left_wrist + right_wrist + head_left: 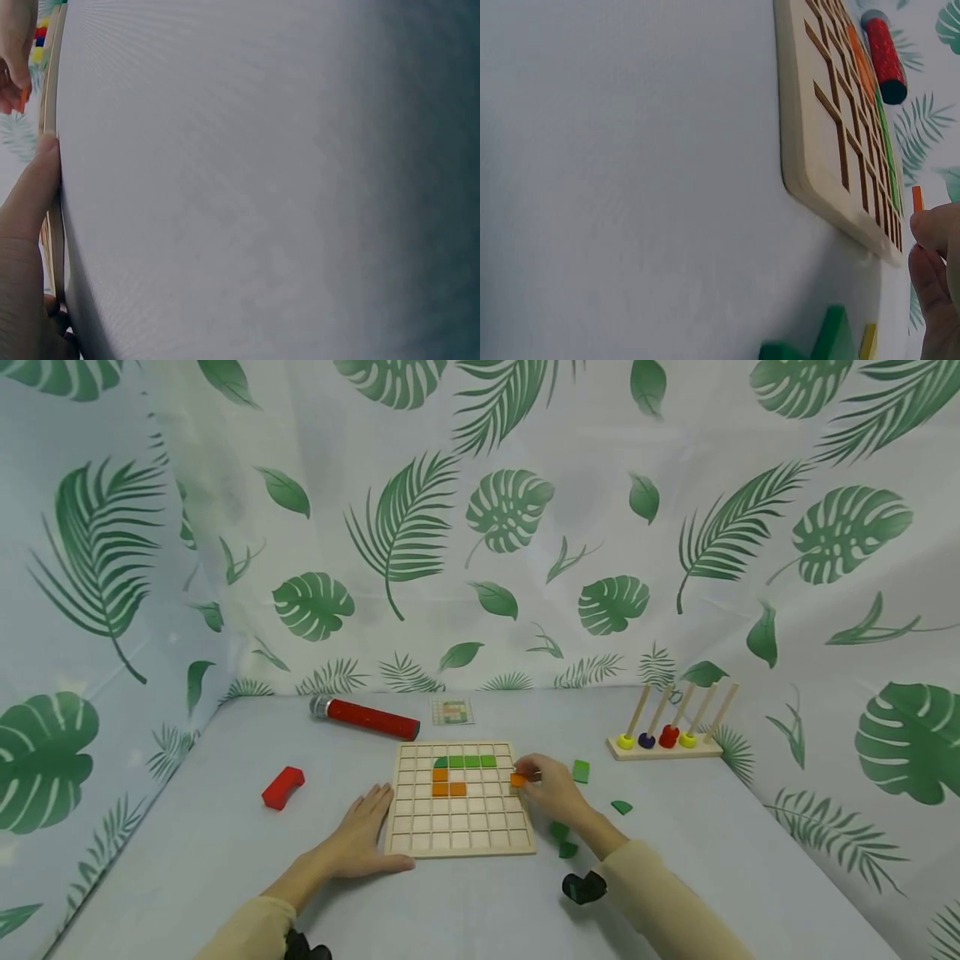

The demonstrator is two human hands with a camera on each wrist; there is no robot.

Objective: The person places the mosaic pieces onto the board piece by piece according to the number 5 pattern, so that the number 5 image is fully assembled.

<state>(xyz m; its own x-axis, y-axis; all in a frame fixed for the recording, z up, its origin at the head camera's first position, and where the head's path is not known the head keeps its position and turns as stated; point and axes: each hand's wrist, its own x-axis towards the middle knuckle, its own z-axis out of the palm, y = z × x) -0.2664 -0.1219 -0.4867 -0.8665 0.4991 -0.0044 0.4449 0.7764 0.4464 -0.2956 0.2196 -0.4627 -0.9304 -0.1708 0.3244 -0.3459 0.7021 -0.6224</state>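
A wooden grid board (467,843) lies flat in the middle of the table. In its upper cells sit a row of green tiles (472,762) and several orange tiles (440,782). My left hand (358,837) lies with straight fingers along the board's left edge, its thumb at the front left corner. Over the board's right edge, my right hand (553,785) pinches an orange tile (517,780) between thumb and fingers. The right wrist view shows that orange tile (918,199) held upright beyond the board's corner.
Loose green pieces (559,832) lie right of the board, with a green square tile (581,771) farther back. A small pattern card (452,711) and a red tube (367,717) lie behind it. A peg stand (667,752) with coloured beads is back right, a red block (282,787) left.
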